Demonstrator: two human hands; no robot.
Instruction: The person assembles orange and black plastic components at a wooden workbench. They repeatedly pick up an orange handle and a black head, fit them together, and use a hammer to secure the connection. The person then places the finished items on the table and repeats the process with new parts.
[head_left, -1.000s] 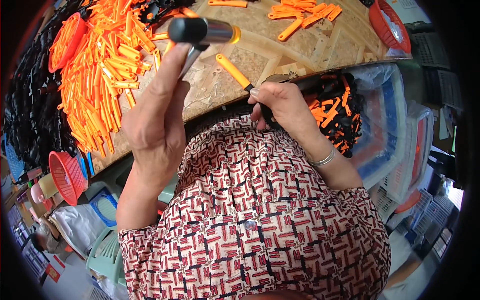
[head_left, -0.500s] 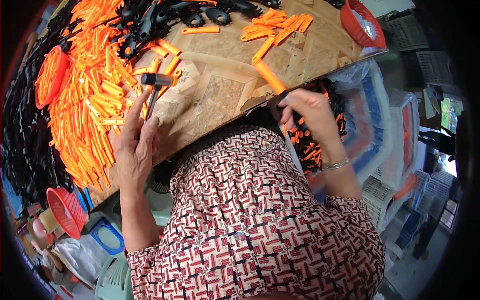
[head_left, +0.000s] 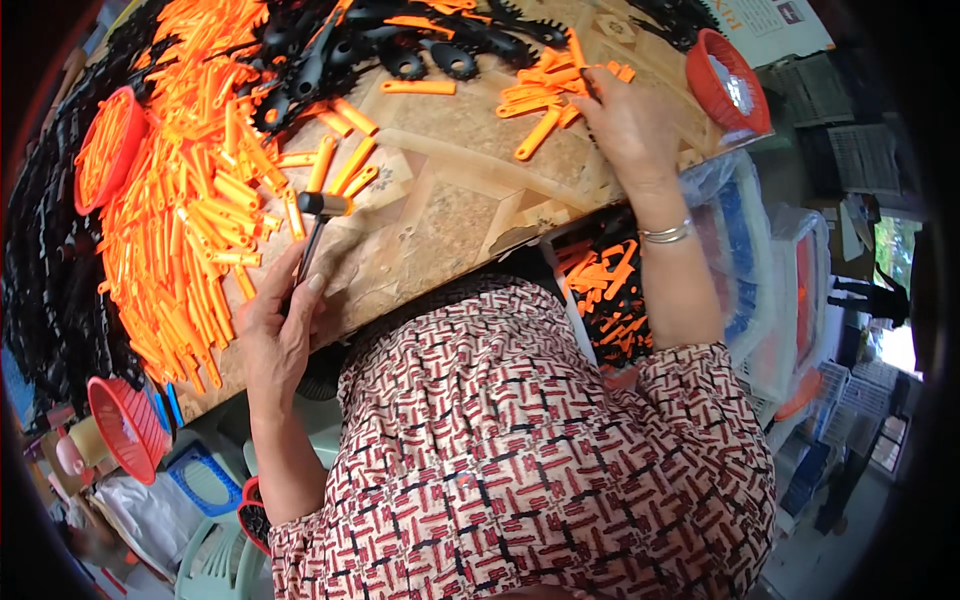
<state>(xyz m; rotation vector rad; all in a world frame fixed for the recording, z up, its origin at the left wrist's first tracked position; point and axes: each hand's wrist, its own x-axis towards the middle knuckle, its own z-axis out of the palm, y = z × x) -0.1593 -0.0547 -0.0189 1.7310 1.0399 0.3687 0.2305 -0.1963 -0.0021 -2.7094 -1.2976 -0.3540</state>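
My left hand (head_left: 278, 335) is closed round the shaft of a small two-faced hammer (head_left: 326, 204), its head black at one end and yellowish at the other. It rests at the table's near edge, close to a large heap of orange plastic handles (head_left: 190, 235). Reaching over the far right of the table, my right hand (head_left: 632, 128) is closed at a smaller pile of orange handles (head_left: 530, 97). An upright orange handle (head_left: 576, 47) shows at its fingertips, which are partly hidden. Black slotted spoon heads (head_left: 402, 62) lie at the far side.
Red baskets stand at the right corner (head_left: 728, 82), on the heap (head_left: 108, 150) and below the left edge (head_left: 130, 430). Under the table's right side is a bin of black and orange pieces (head_left: 610, 310). Wrapped plastic crates (head_left: 745, 260) stand to the right.
My right hand has moved from above the bin up to the small orange pile. The orange-handled piece it held is no longer in it. My left hand keeps the hammer, slightly lower.
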